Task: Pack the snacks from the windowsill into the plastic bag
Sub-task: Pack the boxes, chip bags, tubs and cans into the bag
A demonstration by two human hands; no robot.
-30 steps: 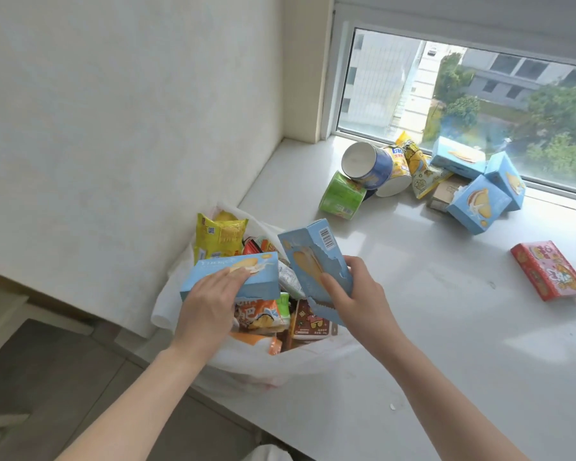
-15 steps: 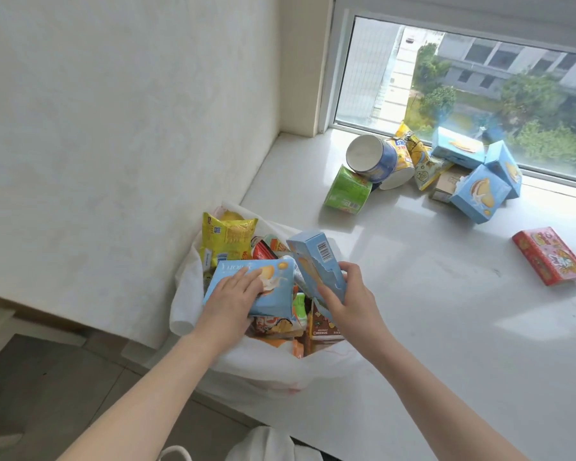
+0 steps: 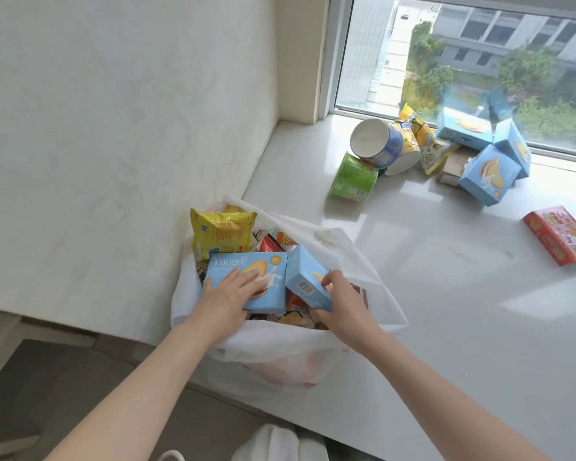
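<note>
A white plastic bag (image 3: 290, 354) hangs at the windowsill's left front corner, stuffed with snacks. My left hand (image 3: 228, 294) lies on a light blue biscuit box (image 3: 270, 271) lying flat on top of the bag's contents, fingers fairly straight across its face. My right hand (image 3: 341, 302) grips a second light blue box (image 3: 305, 277), tilted, at the bag's mouth right beside the first. A yellow snack packet (image 3: 220, 232) stands at the bag's far side.
On the white windowsill (image 3: 446, 294) by the window lie a green tub (image 3: 354, 178), a blue-and-white cup (image 3: 378, 143), yellow packets (image 3: 423, 138), several blue boxes (image 3: 487, 173), a brown carton (image 3: 453, 166) and a red box (image 3: 559, 236) at right. A wall is at left.
Both hands have lowered their blue boxes into the bag's mouth. The left box now lies flat on the contents; the right box has tipped over beside it.
</note>
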